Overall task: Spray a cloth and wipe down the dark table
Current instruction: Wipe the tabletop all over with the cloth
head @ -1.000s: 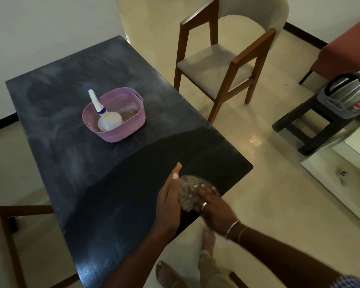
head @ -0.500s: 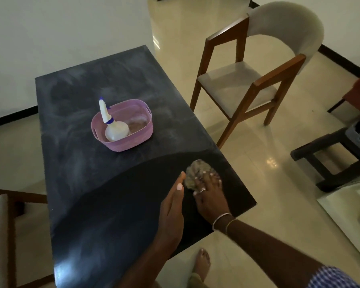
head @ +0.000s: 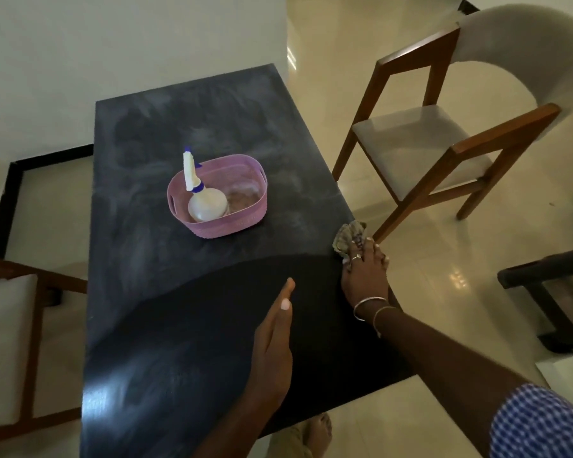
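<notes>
The dark table [head: 186, 309] runs away from me, dusty and smeared in its far half, darker in its near half. My right hand [head: 364, 276] presses a crumpled brownish cloth [head: 348, 238] flat on the table at its right edge. My left hand [head: 273, 345] rests edge-on on the near half of the table, fingers straight and together, holding nothing. A white spray bottle [head: 202, 200] with a blue collar leans inside a pink basket [head: 242, 223] near the middle of the table.
A wooden chair [head: 444, 137] with a pale seat stands right of the table, close to the cloth. Another chair [head: 10, 342] is at the left. A dark stool [head: 556, 292] stands on the tiled floor at the far right. A white wall lies beyond the table.
My right hand has slid the cloth away from me along the table's right side, from the near corner to the dusty area's border. The left hand stayed on the table.
</notes>
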